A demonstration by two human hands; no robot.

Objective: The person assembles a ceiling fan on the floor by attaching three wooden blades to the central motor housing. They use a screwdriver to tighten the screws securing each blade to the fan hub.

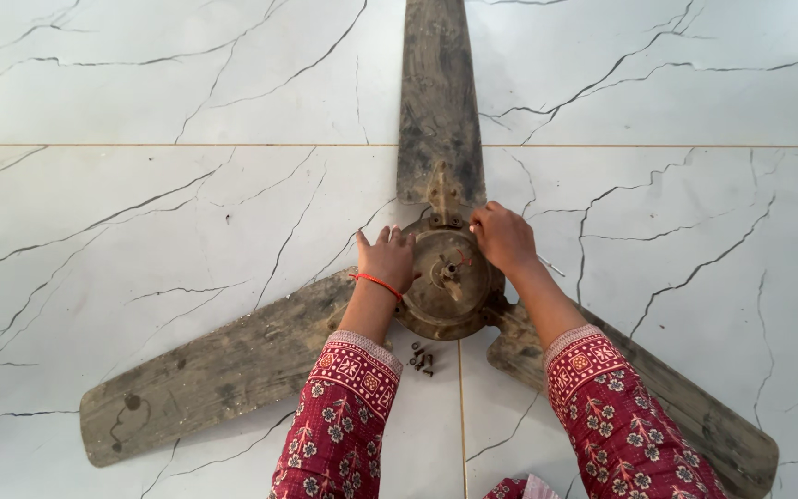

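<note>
dusty brown three-bladed metal ceiling fan [436, 277] flat on white marble-veined floor tiles [140, 212] | left hand [388, 259] grip open, flat on round hub's left rim | right hand [503, 238] grip curled on slim tool, barely visible | small dark screws [421, 359] below hub | bare floor all round blades

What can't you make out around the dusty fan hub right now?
All in the head view:
- Tool tip: the right hand covers it; only a thin metal shaft shows.
- Small dark screws on the white marble floor: too small to count.
- Hub rim under the left hand: covered.
- Far grimy fan blade: tip cut off by the top edge.
</note>
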